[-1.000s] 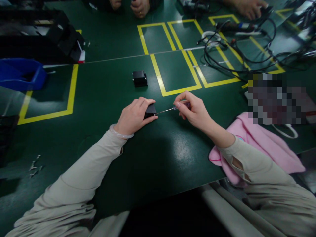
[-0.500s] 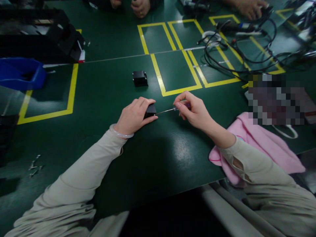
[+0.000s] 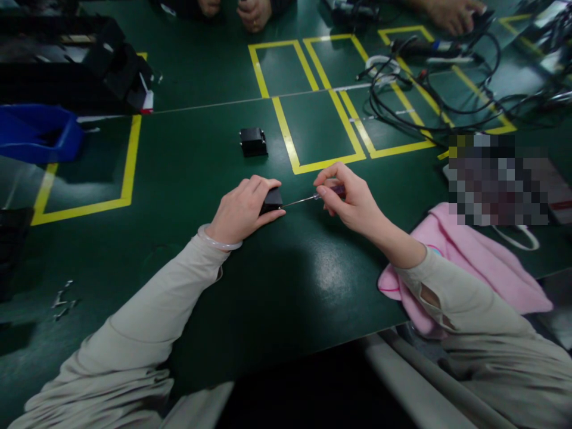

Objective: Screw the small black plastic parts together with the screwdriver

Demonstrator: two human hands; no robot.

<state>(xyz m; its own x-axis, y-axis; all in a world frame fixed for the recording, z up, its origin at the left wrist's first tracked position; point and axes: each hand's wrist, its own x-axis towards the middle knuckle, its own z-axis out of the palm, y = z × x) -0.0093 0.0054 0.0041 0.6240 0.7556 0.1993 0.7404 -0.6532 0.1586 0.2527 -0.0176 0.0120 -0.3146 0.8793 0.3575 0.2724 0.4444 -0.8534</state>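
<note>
My left hand [image 3: 245, 205] is closed around a small black block [image 3: 272, 199], pressing it against the green table. Much of the block is hidden under the fingers. Between the thumb and fingers of my right hand [image 3: 351, 199] is a screwdriver [image 3: 338, 190] with a dark purplish handle and a thin metal shaft. The shaft points left, and its tip meets the block's right end, close to my left thumb. A similar black block [image 3: 253, 142] with small shiny bits at its sides stands farther up the table, apart from both hands.
Small metal pieces [image 3: 62, 301] lie at the lower left. A blue bin [image 3: 40, 132] and black trays [image 3: 67, 65] stand at upper left. Pink cloth [image 3: 473, 268] lies under my right forearm. Black cables [image 3: 384, 113] sprawl at upper right. Other people's hands [image 3: 254, 13] are across the table.
Almost nothing differs. The fingers of my right hand have shifted slightly on the screwdriver handle, while my left hand and the block stay put.
</note>
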